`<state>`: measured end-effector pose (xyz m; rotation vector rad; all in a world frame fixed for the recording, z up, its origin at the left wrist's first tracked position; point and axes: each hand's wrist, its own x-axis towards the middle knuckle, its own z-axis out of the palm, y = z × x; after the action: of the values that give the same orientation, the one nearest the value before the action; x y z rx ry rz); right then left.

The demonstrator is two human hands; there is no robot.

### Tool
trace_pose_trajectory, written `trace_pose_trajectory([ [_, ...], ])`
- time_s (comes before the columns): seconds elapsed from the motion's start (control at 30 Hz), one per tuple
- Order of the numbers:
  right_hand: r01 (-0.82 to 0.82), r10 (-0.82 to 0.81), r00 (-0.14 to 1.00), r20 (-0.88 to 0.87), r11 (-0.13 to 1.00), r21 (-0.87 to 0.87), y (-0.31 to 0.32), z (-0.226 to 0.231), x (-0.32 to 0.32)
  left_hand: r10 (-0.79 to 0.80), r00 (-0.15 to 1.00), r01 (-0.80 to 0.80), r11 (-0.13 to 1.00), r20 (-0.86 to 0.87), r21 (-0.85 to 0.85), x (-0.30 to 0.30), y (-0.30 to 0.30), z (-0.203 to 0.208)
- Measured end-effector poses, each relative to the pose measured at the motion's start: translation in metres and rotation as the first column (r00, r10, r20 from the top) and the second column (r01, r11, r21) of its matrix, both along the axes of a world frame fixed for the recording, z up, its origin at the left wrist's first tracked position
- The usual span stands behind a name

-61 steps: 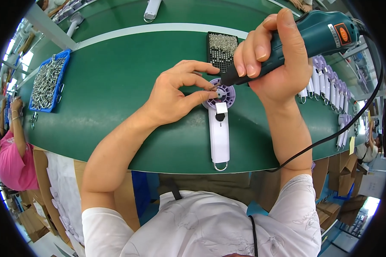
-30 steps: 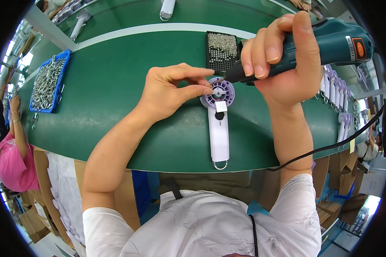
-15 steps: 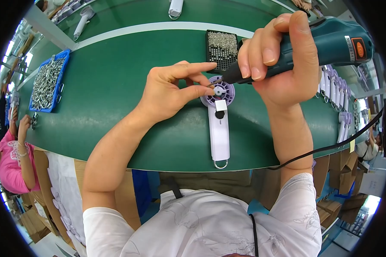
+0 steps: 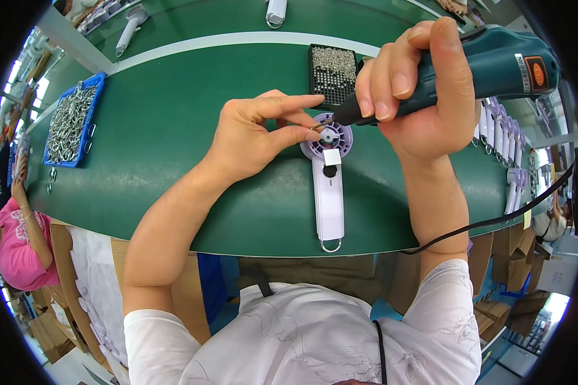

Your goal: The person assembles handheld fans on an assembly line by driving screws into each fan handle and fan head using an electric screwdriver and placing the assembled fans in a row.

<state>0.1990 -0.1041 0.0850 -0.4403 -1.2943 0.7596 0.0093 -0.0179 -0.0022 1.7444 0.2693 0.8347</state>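
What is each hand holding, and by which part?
Right hand: electric screwdriver, gripped round its body. Left hand: fingertips near the bit; any hold unclear.

Wide way on the left, tight way at the fan's head
A hand could pass over bare green bench point(image 4: 160, 122) between the blue tray point(image 4: 90, 119) and the left hand point(image 4: 247, 131); at the white fan point(image 4: 329, 205), both hands, the electric screwdriver point(image 4: 504, 64) in the right hand point(image 4: 424, 96) and the black tray point(image 4: 324, 86) crowd the purple head; a black cord point(image 4: 494, 218) and a row of fans point(image 4: 499, 131) obstruct the right
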Motion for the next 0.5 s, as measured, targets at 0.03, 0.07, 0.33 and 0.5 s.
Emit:
trace_pose_trajectory([
  [0.03, 0.016, -0.016, 1.0, 0.005, 1.0, 0.005, 0.0, 0.0, -0.001, 0.001, 1.0, -0.001, 1.0, 0.008, 0.027, 0.0, 0.0, 0.0],
  [0.07, 0.031, -0.031, 0.999, 0.01, 0.999, 0.009, 0.001, -0.001, -0.002, 0.002, 1.0, -0.002, 1.0, 0.007, 0.027, 0.0, 0.0, 0.0],
  [0.33, 0.092, -0.092, 0.996, 0.023, 0.995, -0.038, -0.004, 0.001, -0.011, 0.06, 0.998, -0.058, 0.991, -0.015, 0.124, 0.0, 0.0, 0.0],
  [0.5, 0.102, -0.101, 0.994, 0.044, 0.994, -0.036, -0.004, 0.002, -0.01, 0.083, 0.996, -0.079, 0.983, -0.015, 0.164, 0.0, 0.0, 0.002],
])
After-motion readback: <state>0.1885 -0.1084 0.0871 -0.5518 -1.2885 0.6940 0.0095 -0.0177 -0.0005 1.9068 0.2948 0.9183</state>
